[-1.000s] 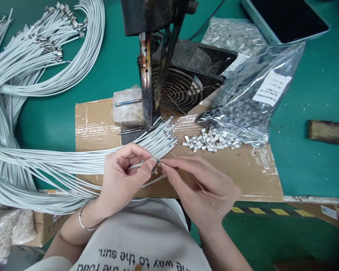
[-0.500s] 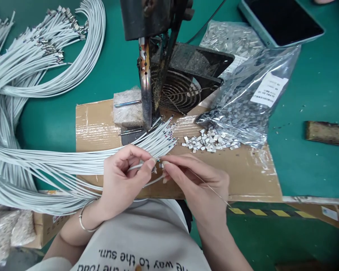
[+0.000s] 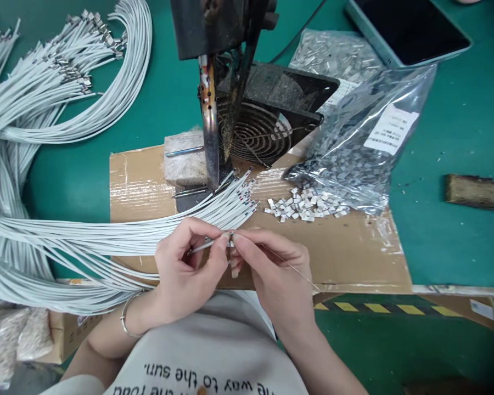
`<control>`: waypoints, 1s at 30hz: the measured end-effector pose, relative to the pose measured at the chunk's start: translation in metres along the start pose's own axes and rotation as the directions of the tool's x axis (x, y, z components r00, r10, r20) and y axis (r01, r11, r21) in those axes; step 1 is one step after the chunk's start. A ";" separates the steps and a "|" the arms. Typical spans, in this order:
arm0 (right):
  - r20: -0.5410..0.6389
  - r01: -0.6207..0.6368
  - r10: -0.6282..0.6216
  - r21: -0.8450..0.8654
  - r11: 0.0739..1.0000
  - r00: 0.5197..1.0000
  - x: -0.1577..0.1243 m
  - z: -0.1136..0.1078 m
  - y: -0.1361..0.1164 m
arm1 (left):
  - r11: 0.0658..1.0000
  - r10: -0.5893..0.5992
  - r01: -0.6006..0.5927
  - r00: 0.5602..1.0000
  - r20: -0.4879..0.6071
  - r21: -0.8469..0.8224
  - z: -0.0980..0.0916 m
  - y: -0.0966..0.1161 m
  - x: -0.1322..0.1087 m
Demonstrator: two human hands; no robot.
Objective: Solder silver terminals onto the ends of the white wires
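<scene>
Closely, a white cable (image 3: 202,246) is gripped between the thumb and forefinger of the left hand (image 3: 191,271), and a small piece (image 3: 231,237), too tiny to be made out, is pinched at the cable's end by the right hand (image 3: 278,269). Both grips are narrow, and the fingertips are almost brought together. A thin wire (image 3: 296,270) is stretched across the right hand toward the near edge. The two hands are held just above the near side of a cardboard sheet (image 3: 354,252), wrists bent inward, one bracelet (image 3: 125,318) worn on the left. To the right, room is given by the sheet as far as its right edge, with the green table (image 3: 444,241) beyond; to the left, space is taken up by a bundle of cables (image 3: 94,237), too many to be counted. On the far side, one perforated metal tube (image 3: 209,112), one wrapped block (image 3: 185,159) and one black fan (image 3: 267,129) are set close together. Right of the cable tips, uncounted metal pieces (image 3: 307,206) are heaped beside one of two transparent bags (image 3: 354,164). One phone (image 3: 409,30) and one wooden stick (image 3: 477,192) are placed farther right.
</scene>
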State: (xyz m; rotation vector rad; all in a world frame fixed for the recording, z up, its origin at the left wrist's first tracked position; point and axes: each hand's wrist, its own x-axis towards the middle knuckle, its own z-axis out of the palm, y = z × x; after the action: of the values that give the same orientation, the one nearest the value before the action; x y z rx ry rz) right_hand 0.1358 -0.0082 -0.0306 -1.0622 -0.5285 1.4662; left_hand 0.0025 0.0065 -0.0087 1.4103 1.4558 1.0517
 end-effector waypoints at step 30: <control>-0.129 0.151 -0.192 -0.278 0.949 0.973 0.007 -0.016 -0.014 | 0.950 -0.246 0.257 0.966 0.078 -0.178 -0.008 0.014 0.018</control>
State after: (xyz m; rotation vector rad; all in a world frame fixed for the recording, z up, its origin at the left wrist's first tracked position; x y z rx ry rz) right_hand 0.1578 -0.0029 -0.0285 -1.2962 -0.7033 1.1690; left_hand -0.0010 0.0249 0.0070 1.0803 1.4150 0.9524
